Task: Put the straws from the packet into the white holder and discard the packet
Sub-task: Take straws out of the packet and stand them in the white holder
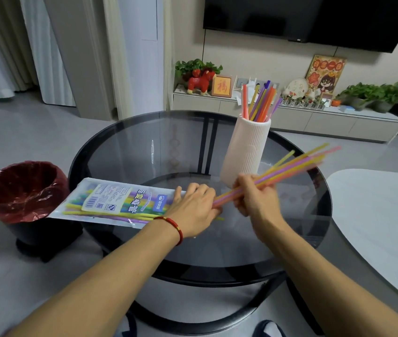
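A red-lined bin [20, 190] is standing left of the glass table [144, 147]. The packet [117, 201] is lying flat, its right end pinned under the left hand [193, 210]. Just right, the right hand [254, 198] is gripping a straw bundle [290, 166] angling beside the white holder [246, 152].

Packet [120, 200] flat on the round table [144, 147] at its left edge, bin [20, 190] on the floor just left of it, holder [246, 152] upright right of centre with straws [261, 100] inside, second table [383, 215] to the right, television [314, 18] on the wall behind.
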Motion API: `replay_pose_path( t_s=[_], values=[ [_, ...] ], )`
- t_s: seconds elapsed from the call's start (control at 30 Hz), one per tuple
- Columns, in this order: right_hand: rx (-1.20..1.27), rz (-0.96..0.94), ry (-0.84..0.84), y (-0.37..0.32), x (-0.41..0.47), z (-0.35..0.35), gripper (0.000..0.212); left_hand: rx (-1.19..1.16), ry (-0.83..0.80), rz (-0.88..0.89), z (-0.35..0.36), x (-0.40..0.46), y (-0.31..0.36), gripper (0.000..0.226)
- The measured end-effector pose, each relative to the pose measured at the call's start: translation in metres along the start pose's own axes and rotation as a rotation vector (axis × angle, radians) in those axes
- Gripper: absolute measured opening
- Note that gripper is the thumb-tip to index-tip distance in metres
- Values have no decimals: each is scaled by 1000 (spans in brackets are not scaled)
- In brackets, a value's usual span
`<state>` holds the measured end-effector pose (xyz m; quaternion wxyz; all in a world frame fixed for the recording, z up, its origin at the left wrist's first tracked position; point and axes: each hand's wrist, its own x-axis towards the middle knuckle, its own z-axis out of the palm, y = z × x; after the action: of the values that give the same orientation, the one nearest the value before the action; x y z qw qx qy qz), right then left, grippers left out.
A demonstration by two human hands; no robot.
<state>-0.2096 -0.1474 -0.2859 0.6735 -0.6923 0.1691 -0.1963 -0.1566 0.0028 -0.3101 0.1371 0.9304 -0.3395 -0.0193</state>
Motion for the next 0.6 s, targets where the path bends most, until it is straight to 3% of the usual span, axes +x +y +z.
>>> replay_pose_path(
  t_s=[0.17,0.3,0.47,0.6],
  values=[
    [-188,-281,156,-49,14,-39,30,89,-119,-2,-1,-1,-17,41],
    [-498,-451,148,-64,16,-48,35,6,-55,45,-3,2,-8,47],
    [-735,-499,38,-46,21,-34,39,-523,129,79,-8,6,27,71],
    [-817,-462,-82,-18,17,-25,31,-1170,302,67,-29,24,55,74]
  ],
)
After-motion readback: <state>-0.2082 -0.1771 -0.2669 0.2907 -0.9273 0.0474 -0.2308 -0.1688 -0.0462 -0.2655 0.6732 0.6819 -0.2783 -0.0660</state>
